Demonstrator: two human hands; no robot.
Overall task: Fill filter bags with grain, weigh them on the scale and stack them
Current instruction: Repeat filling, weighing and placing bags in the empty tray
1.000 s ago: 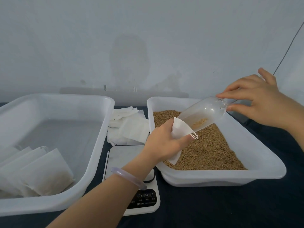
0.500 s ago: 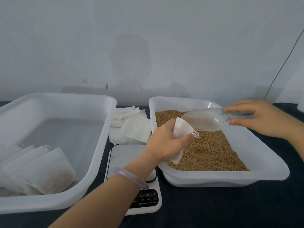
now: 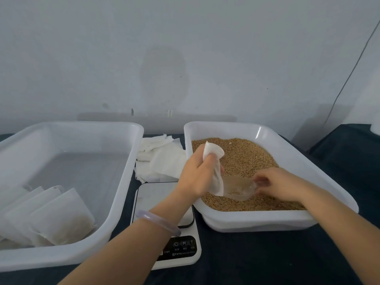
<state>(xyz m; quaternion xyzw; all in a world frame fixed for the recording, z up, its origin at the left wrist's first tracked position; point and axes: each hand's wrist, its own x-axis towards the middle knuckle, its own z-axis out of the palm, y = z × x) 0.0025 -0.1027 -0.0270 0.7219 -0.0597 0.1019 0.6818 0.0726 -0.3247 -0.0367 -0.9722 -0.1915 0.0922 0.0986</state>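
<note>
The white filter bag sits over the near-left part of the grain, gripped round its middle by the left hand, whose fingers and thumb curl about it. Its open mouth points up and away, and its lower end hangs down just at the mouth of a clear plastic scoop. Whether bag and scoop touch I cannot tell. The scoop lies low on the grain, mouth toward the left, with a few kernels showing through its wall. The right hand holds it at the handle end, fingertips pinched on the clear handle, with the wrist resting over the near rim of the tray. The grain fills the floor of the right tray, a shallow white plastic tub. A pale bracelet circles the left wrist, which crosses above the scale, a white kitchen scale with a dark button panel, set in the gap between the two tubs. Behind the scale a loose pile of empty bags lies on the dark cloth that covers the table. To the left stands the left tray, the same kind of tub, and in its near-left corner several filled bags lie overlapped on one another. A thin cable runs down the pale wall at the far right.
</note>
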